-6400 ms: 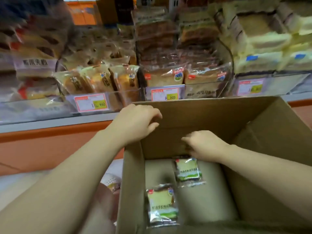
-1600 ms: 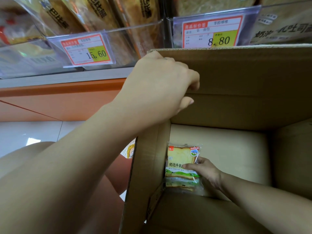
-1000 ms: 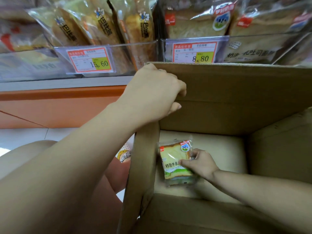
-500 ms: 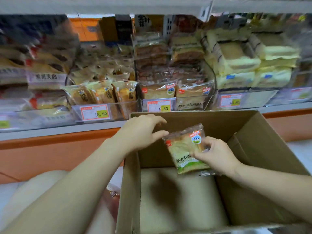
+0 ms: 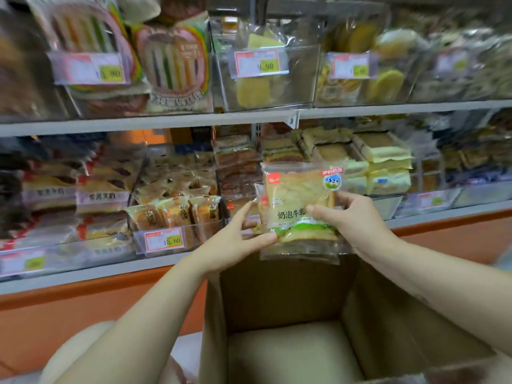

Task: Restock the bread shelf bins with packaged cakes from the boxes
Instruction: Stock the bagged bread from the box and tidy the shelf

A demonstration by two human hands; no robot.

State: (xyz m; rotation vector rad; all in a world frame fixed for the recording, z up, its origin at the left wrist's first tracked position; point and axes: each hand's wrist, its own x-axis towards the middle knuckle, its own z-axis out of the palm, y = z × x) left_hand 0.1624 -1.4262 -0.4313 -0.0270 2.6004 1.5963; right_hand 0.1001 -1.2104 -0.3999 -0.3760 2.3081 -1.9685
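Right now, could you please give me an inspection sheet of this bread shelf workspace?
Surface: grey lower shelf ledge above an orange base panel.
Job's things: clear-wrapped yellow cake packet with green print, held above the open brown cardboard box; clear plastic bin tagged 15.60 holds upright cake packs.
Clutter: nothing seen.
Grippers: left hand pinches the packet's lower left edge; right hand grips its right side.
Cables: nothing seen.
Surroundings: grey upper shelf board carrying blurred wrapped breads.
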